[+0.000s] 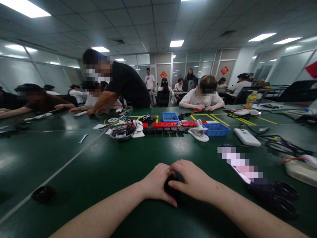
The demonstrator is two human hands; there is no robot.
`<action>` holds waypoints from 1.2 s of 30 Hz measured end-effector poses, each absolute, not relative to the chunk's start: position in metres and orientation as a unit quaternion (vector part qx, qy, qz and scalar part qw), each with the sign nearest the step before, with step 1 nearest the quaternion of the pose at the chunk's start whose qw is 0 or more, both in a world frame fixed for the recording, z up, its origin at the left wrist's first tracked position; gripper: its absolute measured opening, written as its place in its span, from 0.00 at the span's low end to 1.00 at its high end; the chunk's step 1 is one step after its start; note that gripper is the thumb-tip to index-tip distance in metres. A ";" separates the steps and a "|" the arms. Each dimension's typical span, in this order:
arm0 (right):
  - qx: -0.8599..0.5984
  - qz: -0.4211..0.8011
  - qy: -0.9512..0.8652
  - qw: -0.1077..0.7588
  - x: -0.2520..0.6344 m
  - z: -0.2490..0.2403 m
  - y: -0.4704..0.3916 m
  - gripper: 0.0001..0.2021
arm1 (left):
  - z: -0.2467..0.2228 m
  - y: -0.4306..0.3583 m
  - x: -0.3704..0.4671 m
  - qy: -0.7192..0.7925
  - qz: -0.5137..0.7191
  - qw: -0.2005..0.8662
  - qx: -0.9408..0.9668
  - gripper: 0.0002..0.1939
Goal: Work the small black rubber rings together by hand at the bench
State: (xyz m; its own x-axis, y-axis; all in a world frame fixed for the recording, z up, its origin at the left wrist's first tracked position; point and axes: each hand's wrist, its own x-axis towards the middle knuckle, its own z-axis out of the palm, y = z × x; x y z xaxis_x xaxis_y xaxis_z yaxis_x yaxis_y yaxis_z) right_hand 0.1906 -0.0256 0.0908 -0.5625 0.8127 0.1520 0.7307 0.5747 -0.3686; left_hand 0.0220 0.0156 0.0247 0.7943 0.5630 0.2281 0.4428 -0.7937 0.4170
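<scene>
My left hand [159, 183] curves around a small black round object [170, 186] at the near middle of the green table. From the other side my right hand [192, 178] grips the same object, its thumb across the front and its fingertips meeting the left hand's at the top. Most of the object is covered by fingers, so its exact kind does not show. Far to the left lies a black ring-like part [43, 194]. On the right, several black round parts [284, 203] sit beside a phone-like device [240, 168] with a pixelated surface.
Ahead on the green table [119, 165] stand a metal bowl of cables [122, 132], white clamps [199, 132], a row of red blocks [165, 124] and blue bins [218, 129]. A wrench [83, 138] lies left; a white case [247, 137] lies right. Co-workers sit across the table.
</scene>
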 end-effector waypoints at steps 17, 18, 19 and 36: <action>-0.471 0.181 -0.858 0.093 0.188 0.084 -0.023 0.10 | 0.021 0.013 0.026 0.316 0.156 0.122 0.928 0.32; -0.470 0.182 -0.859 0.092 0.188 0.085 -0.023 0.10 | 0.020 0.014 0.027 0.312 0.155 0.126 0.929 0.32; -0.469 0.183 -0.859 0.092 0.188 0.085 -0.023 0.10 | 0.020 0.014 0.027 0.309 0.154 0.131 0.929 0.33; -0.312 0.266 -0.909 0.074 0.191 0.092 -0.028 0.15 | 0.023 0.023 0.022 0.247 0.128 0.258 0.925 0.25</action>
